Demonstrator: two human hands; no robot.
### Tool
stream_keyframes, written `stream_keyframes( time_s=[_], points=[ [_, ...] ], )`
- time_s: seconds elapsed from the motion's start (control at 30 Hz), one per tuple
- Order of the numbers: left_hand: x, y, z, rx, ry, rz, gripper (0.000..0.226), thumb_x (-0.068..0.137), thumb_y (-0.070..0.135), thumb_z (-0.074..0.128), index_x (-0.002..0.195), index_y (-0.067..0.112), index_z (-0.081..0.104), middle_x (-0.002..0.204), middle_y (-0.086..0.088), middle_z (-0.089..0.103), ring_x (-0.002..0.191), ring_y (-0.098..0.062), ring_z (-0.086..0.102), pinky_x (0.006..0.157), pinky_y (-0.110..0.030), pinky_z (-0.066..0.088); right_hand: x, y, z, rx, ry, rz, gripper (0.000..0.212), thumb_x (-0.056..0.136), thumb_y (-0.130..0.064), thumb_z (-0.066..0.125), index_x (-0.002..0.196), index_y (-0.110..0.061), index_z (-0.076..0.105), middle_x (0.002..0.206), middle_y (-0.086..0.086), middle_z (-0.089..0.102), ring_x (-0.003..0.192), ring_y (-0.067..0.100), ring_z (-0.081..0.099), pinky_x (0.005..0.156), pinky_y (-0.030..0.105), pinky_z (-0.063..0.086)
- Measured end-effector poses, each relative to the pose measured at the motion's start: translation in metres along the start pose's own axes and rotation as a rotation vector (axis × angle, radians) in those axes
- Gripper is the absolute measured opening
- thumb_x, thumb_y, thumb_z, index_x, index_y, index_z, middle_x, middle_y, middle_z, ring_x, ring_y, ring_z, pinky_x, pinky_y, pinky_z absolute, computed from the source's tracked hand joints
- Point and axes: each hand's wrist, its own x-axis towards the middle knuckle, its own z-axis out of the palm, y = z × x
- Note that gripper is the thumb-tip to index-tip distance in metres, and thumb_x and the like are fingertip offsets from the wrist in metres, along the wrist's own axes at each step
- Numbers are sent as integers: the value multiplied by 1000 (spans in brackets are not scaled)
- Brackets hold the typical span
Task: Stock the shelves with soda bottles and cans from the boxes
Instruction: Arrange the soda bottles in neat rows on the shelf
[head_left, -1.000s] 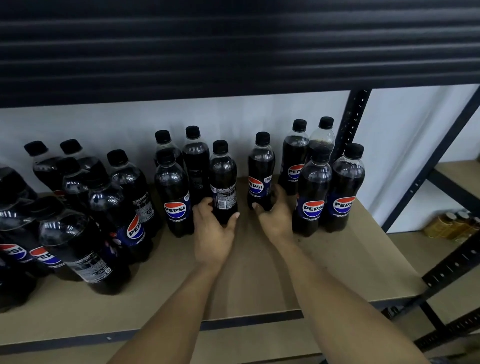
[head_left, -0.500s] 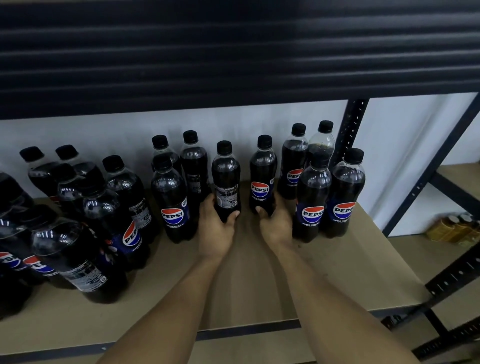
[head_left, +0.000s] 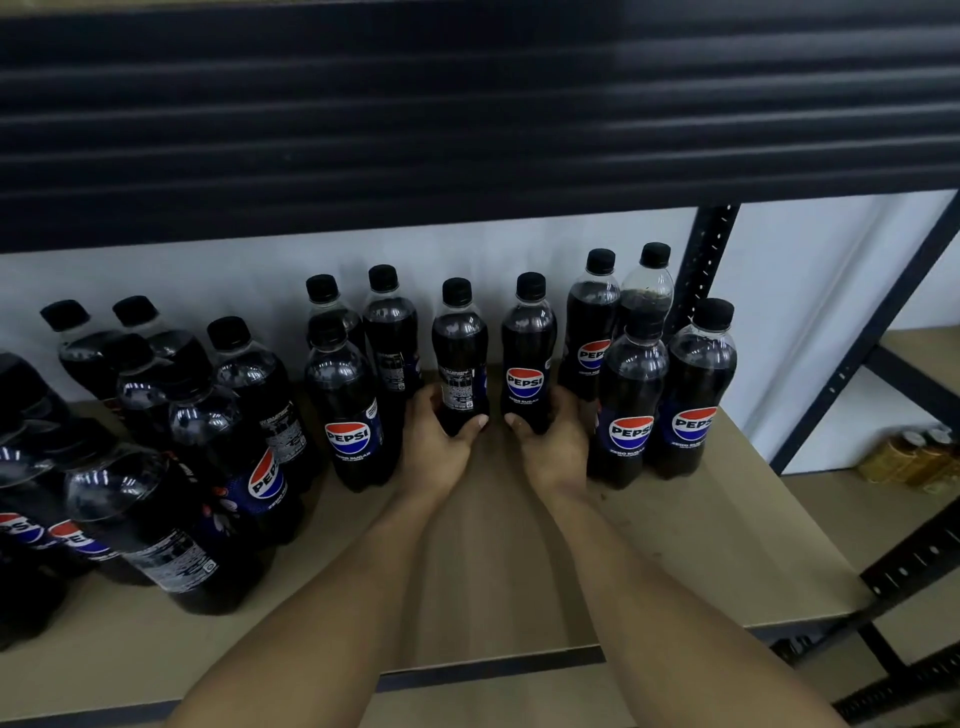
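Tan shelf board (head_left: 675, 551), white wall (head_left: 810, 312) behind. Big Pepsi bottles (head_left: 156, 519) crowd the left; small bottles (head_left: 696, 395) stand in clusters at right. Left hand (head_left: 436, 452): fingers wrapped round the back-label bottle (head_left: 460, 358). Right hand (head_left: 556, 449): fingers wrapped round the logo bottle (head_left: 527, 353). Both upright on the shelf, far middle, just beside each other.

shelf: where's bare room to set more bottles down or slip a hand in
Bare shelf board lies in front of the right front pair of bottles, out to the front edge, and down the middle up to the left hand and right hand. Crowded: big bottles at left, and the back row, where each hand grips a small bottle.
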Motion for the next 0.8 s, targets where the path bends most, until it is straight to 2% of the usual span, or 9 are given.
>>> stream_keyframes(
  time_s=[0.13, 0.27, 0.33, 0.47, 0.57, 0.67, 0.8],
  points=[
    [2, -2, -4, -36, -23, -7, 69, 80, 39, 81, 138, 28, 45, 133, 2, 61, 123, -14, 57, 107, -43, 47, 0, 0, 0, -49, -7, -29, 65, 85, -33, 78, 140, -33, 45, 141, 1, 55, 134, 19, 50, 111, 45, 45],
    [1, 1, -7, -26, -15, 7, 70, 84, 33, 80, 143, 21, 44, 140, -5, 52, 129, -19, 51, 111, -40, 42, -1, -6, -4, -67, -47, -59, 60, 88, -26, 75, 142, -29, 48, 138, 3, 60, 133, 22, 51, 112, 46, 43],
    [0, 0, -10, -16, -21, 7, 71, 86, 31, 78, 146, 19, 43, 143, -7, 49, 132, -21, 48, 112, -36, 39, -1, -8, -4, -74, -59, -56, 62, 87, -26, 75, 142, -30, 48, 137, 2, 61, 133, 22, 52, 112, 45, 43],
    [-3, -4, -15, -26, -34, 6, 71, 88, 32, 76, 149, 23, 43, 144, -5, 50, 133, -21, 48, 113, -39, 40, -3, -12, -2, -53, -59, -20, 73, 78, -39, 81, 141, -28, 46, 136, 0, 61, 130, 19, 54, 110, 44, 46],
    [-5, -6, -15, -22, -34, 4, 72, 86, 38, 75, 149, 25, 43, 144, -4, 52, 133, -19, 49, 113, -42, 41, -1, -15, -3, -62, -34, -42, 68, 80, -30, 84, 138, -20, 51, 133, 3, 62, 125, 20, 57, 107, 42, 47],
    [-5, -8, -14, -38, -26, 0, 73, 83, 45, 73, 147, 23, 44, 141, -1, 56, 131, -17, 52, 111, -44, 43, 3, -16, -5, -37, -53, -44, 63, 82, -25, 83, 136, -19, 53, 131, 2, 64, 122, 17, 58, 105, 37, 48],
    [-6, -9, -12, -26, -21, 40, 65, 92, 31, 71, 149, 21, 42, 144, -2, 55, 134, -18, 50, 113, -43, 41, 6, -16, -3, -45, -118, -74, 57, 88, -21, 76, 139, -22, 52, 131, -1, 65, 123, 16, 59, 106, 36, 46]
  ],
)
